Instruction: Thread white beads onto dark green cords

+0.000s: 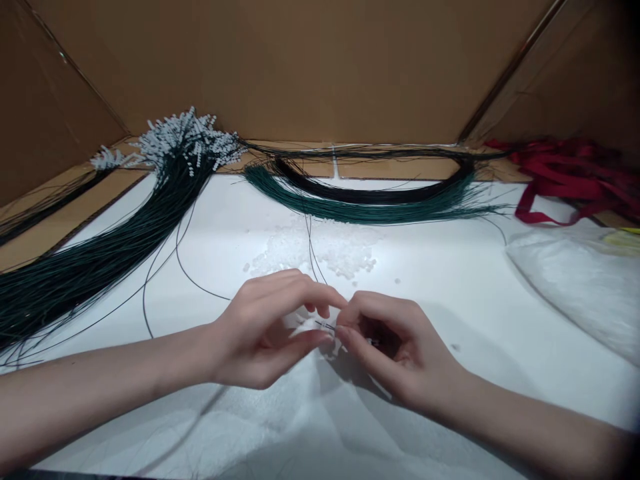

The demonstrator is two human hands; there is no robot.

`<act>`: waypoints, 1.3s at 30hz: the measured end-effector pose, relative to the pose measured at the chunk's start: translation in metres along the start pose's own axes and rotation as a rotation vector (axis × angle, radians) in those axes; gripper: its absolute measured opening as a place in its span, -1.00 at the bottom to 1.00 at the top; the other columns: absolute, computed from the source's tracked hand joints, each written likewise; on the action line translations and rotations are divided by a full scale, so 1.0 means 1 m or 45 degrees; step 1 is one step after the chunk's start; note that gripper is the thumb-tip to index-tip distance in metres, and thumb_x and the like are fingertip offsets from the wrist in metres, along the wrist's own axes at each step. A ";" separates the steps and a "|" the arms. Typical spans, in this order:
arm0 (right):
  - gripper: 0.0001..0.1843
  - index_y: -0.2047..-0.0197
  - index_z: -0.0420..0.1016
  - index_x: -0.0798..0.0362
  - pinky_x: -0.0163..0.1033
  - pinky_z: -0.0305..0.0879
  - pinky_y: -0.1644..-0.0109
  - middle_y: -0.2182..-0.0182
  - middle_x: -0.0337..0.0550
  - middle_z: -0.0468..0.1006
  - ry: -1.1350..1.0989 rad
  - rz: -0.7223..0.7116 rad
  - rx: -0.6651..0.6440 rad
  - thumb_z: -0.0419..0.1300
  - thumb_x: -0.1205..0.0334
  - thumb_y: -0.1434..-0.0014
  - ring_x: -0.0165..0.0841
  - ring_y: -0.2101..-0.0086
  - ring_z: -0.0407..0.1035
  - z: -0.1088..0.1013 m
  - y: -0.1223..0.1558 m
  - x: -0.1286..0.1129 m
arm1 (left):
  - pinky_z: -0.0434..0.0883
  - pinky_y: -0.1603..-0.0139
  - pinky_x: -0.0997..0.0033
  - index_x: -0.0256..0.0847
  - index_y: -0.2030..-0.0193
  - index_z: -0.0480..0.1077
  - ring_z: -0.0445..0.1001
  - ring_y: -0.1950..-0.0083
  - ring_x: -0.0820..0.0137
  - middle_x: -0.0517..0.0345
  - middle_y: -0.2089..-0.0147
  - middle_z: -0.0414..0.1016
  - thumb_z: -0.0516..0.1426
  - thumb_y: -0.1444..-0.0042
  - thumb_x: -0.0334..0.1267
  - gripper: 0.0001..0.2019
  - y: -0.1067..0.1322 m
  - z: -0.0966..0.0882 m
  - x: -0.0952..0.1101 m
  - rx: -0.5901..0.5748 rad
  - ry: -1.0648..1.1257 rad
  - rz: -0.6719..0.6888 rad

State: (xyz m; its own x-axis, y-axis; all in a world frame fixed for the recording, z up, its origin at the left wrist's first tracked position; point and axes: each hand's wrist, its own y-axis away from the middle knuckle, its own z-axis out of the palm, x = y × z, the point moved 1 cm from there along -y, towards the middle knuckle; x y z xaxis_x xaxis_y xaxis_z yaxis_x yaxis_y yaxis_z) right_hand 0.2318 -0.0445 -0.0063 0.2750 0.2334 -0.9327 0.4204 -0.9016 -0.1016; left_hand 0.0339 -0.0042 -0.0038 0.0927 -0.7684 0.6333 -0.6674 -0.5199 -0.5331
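Note:
My right hand (395,340) pinches a thin dark wire (329,327) between thumb and forefinger, its short end pointing left. Small whitish bits lie at that end, too blurred to tell whether they are on the wire. Facing it, my left hand (265,327) has thumb and forefinger apart, the forefinger reaching to the right hand's fingers. Nothing shows plainly in its grip. Just beyond both hands, many small translucent white beads (345,257) are scattered on the white board (440,267).
At left lies a thick bundle of dark green wires (145,220) tipped with white beads (185,137). Loose green wires (340,212) and black wires (370,195) curve across the back. Red ribbon (545,180) and a clear plastic bag (585,287) are at right. Cardboard walls (310,67) stand behind.

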 end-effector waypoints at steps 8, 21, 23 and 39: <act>-0.85 0.43 0.33 0.09 -0.39 0.00 0.54 0.58 -0.35 0.21 0.010 0.011 -0.003 0.13 0.39 -0.20 -0.53 0.56 0.06 0.000 0.000 0.001 | 0.45 0.24 0.49 -0.28 -0.02 0.36 0.46 0.28 0.46 0.09 0.28 0.49 0.19 -0.13 -0.48 -0.70 0.002 -0.002 -0.001 -0.055 0.108 -0.096; -0.83 0.44 0.33 0.09 -0.40 -0.01 0.54 0.58 -0.36 0.20 0.006 0.004 0.028 0.13 0.37 -0.21 -0.54 0.56 0.05 0.001 0.000 0.000 | 0.47 0.24 0.52 -0.29 -0.02 0.36 0.50 0.25 0.45 0.05 0.23 0.51 0.17 -0.14 -0.48 -0.71 0.001 -0.002 -0.001 -0.075 0.117 -0.091; -0.84 0.43 0.34 0.09 -0.40 0.01 0.53 0.58 -0.36 0.21 0.007 0.020 0.018 0.13 0.37 -0.21 -0.54 0.56 0.07 0.001 0.000 0.001 | 0.46 0.28 0.50 -0.31 -0.02 0.35 0.48 0.27 0.43 0.04 0.26 0.49 0.13 -0.14 -0.49 -0.71 0.000 -0.003 0.000 -0.067 0.126 -0.079; -0.89 0.42 0.39 0.11 -0.42 0.03 0.56 0.60 -0.38 0.19 0.031 0.000 0.068 0.12 0.49 0.02 -0.55 0.59 0.07 0.003 -0.003 -0.003 | 0.40 0.37 0.54 -0.26 0.02 0.36 0.44 0.37 0.50 0.09 0.28 0.49 0.14 -0.07 -0.58 -0.67 0.004 -0.001 -0.001 -0.096 0.139 -0.022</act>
State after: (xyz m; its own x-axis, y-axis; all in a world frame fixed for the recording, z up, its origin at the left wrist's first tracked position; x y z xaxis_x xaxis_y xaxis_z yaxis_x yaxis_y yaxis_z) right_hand 0.2270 -0.0434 -0.0042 0.2960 0.2417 -0.9241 0.3736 -0.9197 -0.1209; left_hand 0.0305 -0.0048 -0.0055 0.0265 -0.7119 0.7018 -0.7202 -0.5005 -0.4804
